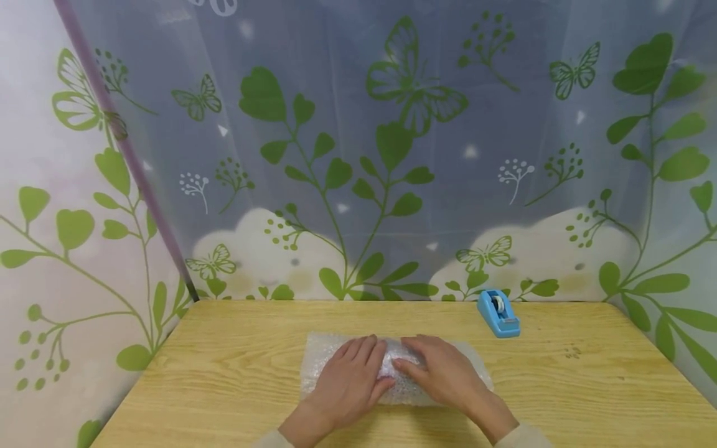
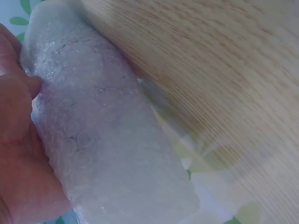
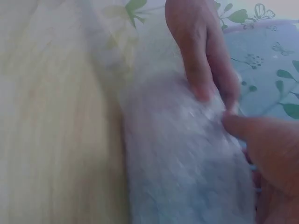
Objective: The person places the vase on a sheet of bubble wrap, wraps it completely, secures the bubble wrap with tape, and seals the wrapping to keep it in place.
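A long bundle of clear bubble wrap [image 1: 327, 354] lies crosswise on the wooden table, with a faint purplish tint showing through its middle. What is inside is hidden by the layers. My left hand [image 1: 350, 379] rests on it left of centre, fingers straight and side by side toward the far edge, thumb out to the right. My right hand [image 1: 442, 373] holds the bundle right of centre, fingers bent over the far side and thumb on top. The right wrist view, somewhat blurred, shows that thumb [image 3: 247, 127] against the bubble wrap [image 3: 182, 154], with fingers behind its edge.
A blue tape dispenser [image 1: 500, 314] with a roll of tape stands at the back right of the table [image 1: 224, 367]. Behind the table hangs a curtain [image 1: 358, 186] printed with green leaves and butterflies, and more of it runs along both sides.
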Demonstrator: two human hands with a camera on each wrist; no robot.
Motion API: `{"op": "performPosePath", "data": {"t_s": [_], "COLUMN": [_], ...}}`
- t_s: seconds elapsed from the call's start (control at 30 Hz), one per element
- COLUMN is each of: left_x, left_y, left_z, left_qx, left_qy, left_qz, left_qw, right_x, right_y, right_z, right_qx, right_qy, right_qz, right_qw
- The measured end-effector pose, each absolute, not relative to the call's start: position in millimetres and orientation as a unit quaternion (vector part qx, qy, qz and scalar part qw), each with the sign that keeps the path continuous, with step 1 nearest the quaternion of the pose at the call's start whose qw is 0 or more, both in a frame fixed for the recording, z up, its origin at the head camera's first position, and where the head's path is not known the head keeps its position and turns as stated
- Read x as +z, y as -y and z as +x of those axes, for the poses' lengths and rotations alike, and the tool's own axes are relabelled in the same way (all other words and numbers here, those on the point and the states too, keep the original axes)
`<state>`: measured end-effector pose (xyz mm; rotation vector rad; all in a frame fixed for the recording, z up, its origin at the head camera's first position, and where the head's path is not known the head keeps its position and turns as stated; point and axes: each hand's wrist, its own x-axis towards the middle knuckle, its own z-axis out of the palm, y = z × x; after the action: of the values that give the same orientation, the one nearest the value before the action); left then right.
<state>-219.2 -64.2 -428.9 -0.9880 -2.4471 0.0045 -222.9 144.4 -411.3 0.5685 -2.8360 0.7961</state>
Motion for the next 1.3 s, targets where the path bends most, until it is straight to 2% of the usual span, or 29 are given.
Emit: {"op": "performPosePath", "data": {"t_s": [0.1, 0.27, 0.47, 0.6, 0.87, 1.3], "left_x": [-429, -430, -432, -432, -433, -436], "left_y": [63, 61, 66, 68, 66, 66], "left_z": [-220, -220, -219, -218, -217, -217], "left_qx": [-0.004, -0.003, 0.006, 0.013, 0.019, 0.000], "left_qy": [0.897, 0.900, 0.900, 0.899, 0.905, 0.895], "left_qz": [-0.363, -0.360, -0.356, -0.354, -0.351, -0.357], "left_qw": [0.251, 0.244, 0.252, 0.256, 0.240, 0.268], "right_x": [-404, -393, -401, -411, -424, -428], "right_y": [-161, -216, -286, -312, -322, -326], "right_z": [-223, -234, -256, -270, -290, -304], "right_qx": [0.297, 0.361, 0.379, 0.374, 0.350, 0.324], "right_qy": [0.941, 0.927, 0.923, 0.926, 0.937, 0.945], "right_qz": [0.149, 0.079, 0.014, 0.001, -0.020, -0.018], "right_qw": [0.065, 0.058, 0.062, 0.050, 0.007, -0.040]}}
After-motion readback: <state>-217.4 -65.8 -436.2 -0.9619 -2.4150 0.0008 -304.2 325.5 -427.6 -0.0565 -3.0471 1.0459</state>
